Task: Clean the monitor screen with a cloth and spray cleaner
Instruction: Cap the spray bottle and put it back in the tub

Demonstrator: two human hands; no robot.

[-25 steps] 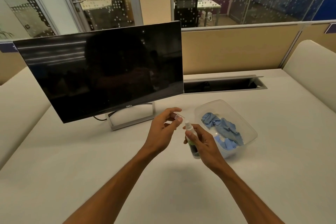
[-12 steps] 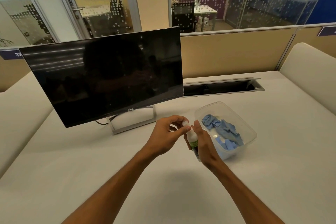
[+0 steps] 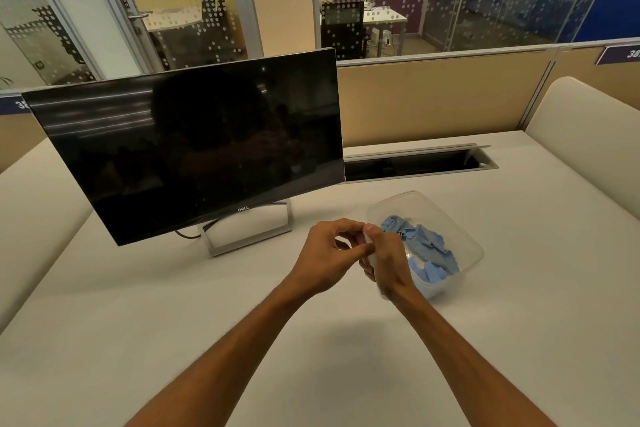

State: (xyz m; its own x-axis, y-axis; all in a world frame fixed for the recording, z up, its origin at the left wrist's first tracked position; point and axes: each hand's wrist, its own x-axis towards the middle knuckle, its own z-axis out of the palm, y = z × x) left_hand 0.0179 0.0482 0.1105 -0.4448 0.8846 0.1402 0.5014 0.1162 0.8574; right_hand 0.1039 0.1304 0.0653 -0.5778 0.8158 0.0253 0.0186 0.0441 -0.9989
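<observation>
My two hands meet over the middle of the desk (image 3: 173,322), just in front of the monitor's stand. My right hand (image 3: 389,262) is wrapped round the spray bottle (image 3: 370,258), fingers curled tight; the hand covers nearly all of it, so only a pale sliver shows between my hands. My left hand (image 3: 327,255) is half curled, thumb and fingertips pinching a small clear cap (image 3: 365,235) at the bottle's top. I think the cap sits on the nozzle, though my fingers hide the join. The bottle seems to stand roughly upright, its long axis running up and down with the top tipped slightly away from me.

Just to the right of my hands, touching the edge of my right hand in this view, a clear plastic tub (image 3: 474,248) rests on the desk, toward its right half. Inside lies a crumpled blue cloth (image 3: 424,246), bunched along the tub's length.

The monitor (image 3: 187,149) stands toward the desk's far left, screen dark, facing me and angled a little to the right, its long axis running left to right. Behind the tub, a cable slot (image 3: 415,163) is open along the far edge.
</observation>
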